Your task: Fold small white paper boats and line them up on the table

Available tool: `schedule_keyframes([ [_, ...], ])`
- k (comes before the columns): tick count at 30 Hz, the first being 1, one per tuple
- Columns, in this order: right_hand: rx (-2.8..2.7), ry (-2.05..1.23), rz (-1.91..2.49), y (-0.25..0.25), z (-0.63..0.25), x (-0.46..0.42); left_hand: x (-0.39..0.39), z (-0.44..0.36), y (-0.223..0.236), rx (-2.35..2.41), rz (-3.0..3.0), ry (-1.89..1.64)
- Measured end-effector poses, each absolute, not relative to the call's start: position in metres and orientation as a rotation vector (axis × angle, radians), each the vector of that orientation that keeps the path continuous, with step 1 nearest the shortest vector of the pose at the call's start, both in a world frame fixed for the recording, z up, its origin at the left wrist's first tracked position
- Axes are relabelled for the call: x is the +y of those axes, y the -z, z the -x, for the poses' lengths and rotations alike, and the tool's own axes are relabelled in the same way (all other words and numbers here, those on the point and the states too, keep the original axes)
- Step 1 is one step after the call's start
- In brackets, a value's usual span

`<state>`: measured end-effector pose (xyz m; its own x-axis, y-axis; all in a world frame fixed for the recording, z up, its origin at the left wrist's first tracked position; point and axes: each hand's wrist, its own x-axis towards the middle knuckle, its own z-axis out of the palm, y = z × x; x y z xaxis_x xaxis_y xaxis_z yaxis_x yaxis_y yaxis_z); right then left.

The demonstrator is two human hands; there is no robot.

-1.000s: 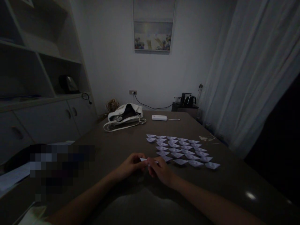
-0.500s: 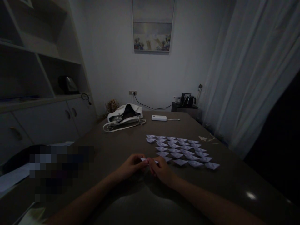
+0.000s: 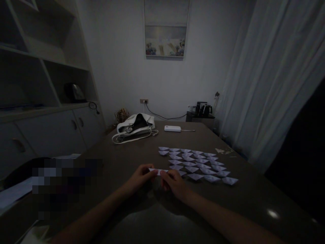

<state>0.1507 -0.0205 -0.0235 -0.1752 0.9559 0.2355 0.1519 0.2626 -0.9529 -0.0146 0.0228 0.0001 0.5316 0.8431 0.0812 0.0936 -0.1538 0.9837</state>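
Note:
Between my two hands is a small white folded paper boat (image 3: 159,171), held above the near part of the table. The fingers of my left hand (image 3: 142,176) pinch its left end, thumb on the near side. At its right end my right hand (image 3: 175,182) grips with thumb and curled fingers. My fingertips cover part of the paper, so its full shape is hidden. Just beyond my right hand, several finished-looking paper boats (image 3: 203,166) stand in rows on the dark table (image 3: 132,154).
A white handbag (image 3: 135,127) lies at the table's far left. Beside it is a white power bank (image 3: 172,128) with a short cable. Whitish scraps (image 3: 223,151) lie near the right edge. Papers (image 3: 15,193) and a blurred-out patch are at the left.
My hands have moved slightly apart and a little up. More of the paper boat's middle now shows between my thumbs. The rows of boats have not moved.

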Motion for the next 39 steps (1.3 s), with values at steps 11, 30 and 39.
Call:
schedule_keyframes([
  [11, -1.633, -1.085, 1.000, 0.0220, -0.1534, -0.0182, 0.0211, 0.0171, -0.0042, 0.680, -1.691, -0.661],
  [30, -1.514, -1.162, 1.012, 0.0230, -0.1501, -0.0206, 0.0196, 0.0164, -0.0048, 0.653, -1.645, -0.742],
  [39, -1.484, -1.114, 1.092, 0.0191, -0.1482, -0.0234, 0.0223, 0.0172, -0.0023, 0.650, -1.653, -0.740],
])
